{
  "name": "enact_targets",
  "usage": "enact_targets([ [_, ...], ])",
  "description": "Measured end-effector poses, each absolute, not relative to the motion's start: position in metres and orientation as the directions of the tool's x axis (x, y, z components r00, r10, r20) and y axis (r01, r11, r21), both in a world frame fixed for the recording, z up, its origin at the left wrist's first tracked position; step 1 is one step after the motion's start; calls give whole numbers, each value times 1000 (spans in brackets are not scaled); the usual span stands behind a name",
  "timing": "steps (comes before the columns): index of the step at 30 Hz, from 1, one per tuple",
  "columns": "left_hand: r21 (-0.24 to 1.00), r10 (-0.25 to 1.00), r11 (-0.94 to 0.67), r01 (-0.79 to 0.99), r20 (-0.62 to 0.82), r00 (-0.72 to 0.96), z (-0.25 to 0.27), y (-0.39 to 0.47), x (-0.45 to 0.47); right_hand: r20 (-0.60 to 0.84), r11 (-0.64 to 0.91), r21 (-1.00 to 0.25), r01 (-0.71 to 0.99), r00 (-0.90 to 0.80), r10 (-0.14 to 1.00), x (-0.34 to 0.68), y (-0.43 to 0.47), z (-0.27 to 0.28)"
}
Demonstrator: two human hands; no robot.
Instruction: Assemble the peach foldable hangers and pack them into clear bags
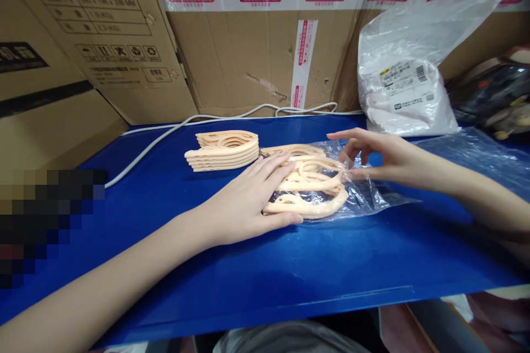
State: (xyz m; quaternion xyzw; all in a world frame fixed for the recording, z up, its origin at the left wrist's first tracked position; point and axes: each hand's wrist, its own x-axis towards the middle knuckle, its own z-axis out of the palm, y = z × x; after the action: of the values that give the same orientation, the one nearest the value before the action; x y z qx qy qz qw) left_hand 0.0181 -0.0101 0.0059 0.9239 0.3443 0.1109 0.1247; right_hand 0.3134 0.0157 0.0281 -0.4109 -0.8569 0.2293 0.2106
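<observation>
Several peach-coloured plastic folding hangers (314, 212) lie folded in a clear plastic bag (368, 198) on the blue table. My left hand (252, 198) rests over their left ends, fingers stretched out and thumb along the near side; it hides part of them. At the bag's right side is my right hand (372, 154), its index finger extended, the others bent, and a gap between thumb and fingers. The thumb tip is at the film; whether it presses on it I cannot tell. Left of the bag sits a neat stack of matching folded hangers (226, 151), outside any wrapping.
The blue tabletop (256, 281) ends at a front edge near me. Cardboard boxes (240, 49) wall the back and left. A white cable (161, 131) runs along the back. A white labelled bag (406, 88) stands back right, with more clear film (480, 149) before it.
</observation>
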Motion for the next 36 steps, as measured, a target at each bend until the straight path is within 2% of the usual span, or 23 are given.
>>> enact_targets([
  [4,269,652,-748,607,125,748,9,-10,18,174,592,-564,576,-618,767,313,18,26],
  [6,243,641,-759,603,123,757,11,-9,21,164,565,-565,602,-589,791,321,22,28],
  [11,152,569,-821,550,143,810,15,-6,42,222,359,-372,856,-293,930,346,37,29],
  [13,136,535,-844,518,153,831,15,-6,54,166,319,-440,840,-273,948,347,41,23],
  [15,135,512,-859,495,168,843,13,-6,65,93,309,-587,748,-317,944,343,42,17],
  [19,143,481,-877,459,225,848,6,-7,74,119,259,-828,497,-296,948,327,37,16],
  [22,131,427,-904,407,281,859,2,-8,73,138,209,-909,361,-212,968,316,31,21],
  [26,104,354,-935,339,319,879,1,-9,70,77,126,-976,179,-257,963,309,25,24],
  [28,72,304,-952,298,350,886,1,-10,69,106,156,-976,151,-294,950,309,24,23],
  [31,7,237,-966,258,414,879,3,-11,69,207,315,-922,224,-402,892,312,22,21],
  [36,-87,161,-973,216,420,893,2,-13,72,283,622,-665,413,-632,721,312,20,15],
])
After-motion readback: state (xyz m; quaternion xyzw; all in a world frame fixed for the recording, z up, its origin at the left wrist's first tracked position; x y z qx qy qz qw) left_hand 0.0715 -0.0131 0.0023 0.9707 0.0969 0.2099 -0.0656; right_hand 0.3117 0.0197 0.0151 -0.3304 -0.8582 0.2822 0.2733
